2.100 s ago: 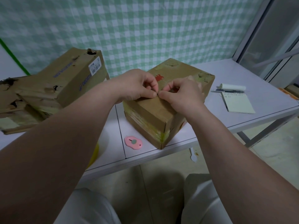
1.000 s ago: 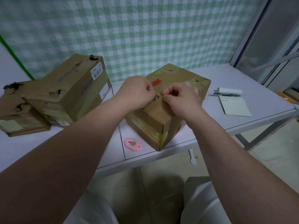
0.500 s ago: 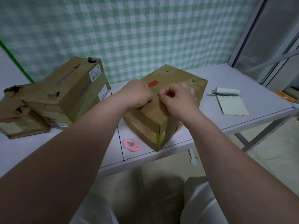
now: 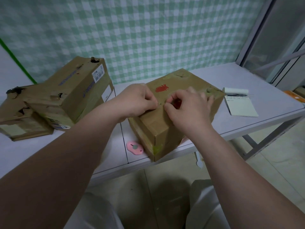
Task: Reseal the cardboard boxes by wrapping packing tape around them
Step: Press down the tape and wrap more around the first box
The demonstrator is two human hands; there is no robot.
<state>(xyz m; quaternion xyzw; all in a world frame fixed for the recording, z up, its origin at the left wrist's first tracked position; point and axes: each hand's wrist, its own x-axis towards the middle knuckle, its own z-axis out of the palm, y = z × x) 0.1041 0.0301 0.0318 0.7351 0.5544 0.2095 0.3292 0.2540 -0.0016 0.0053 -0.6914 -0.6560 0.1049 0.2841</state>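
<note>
From the head camera, the cardboard box (image 4: 179,81) stands on the table (image 4: 247,75) with its near corner right at the front edge, perhaps a little over it. Both hands rest on top of it, close together. The left hand (image 4: 138,103) has its fingers curled, thumb tip pressed to forefinger tip at the box top. The right hand (image 4: 189,111) is curled the same way, its pinch almost touching the left one. Whether anything is caught between those fingertips I cannot tell. Clear tape would hardly show here, and no roll is in view.

My guess is that they are picking at a tape end or a seam, and the trouble could start there:

- A thin, clear end may slip from the nails and stick flat again, or fold onto itself and be wasted.
- A hard pull could lift the cardboard's paper skin rather than the tape, and this surface already looks scuffed.
- A tug toward the person could drag the box over the table edge, since both hands are pinching rather than pressing it down.

The pink cutter (image 4: 134,147) lies on the table just beside the box's near-left wall, so a sliding or turning box could knock it to the floor. The battered boxes (image 4: 74,93) lie well to the left of the box, and the notepad (image 4: 241,107) and pen (image 4: 236,95) to its right — neither looks at risk.
</note>
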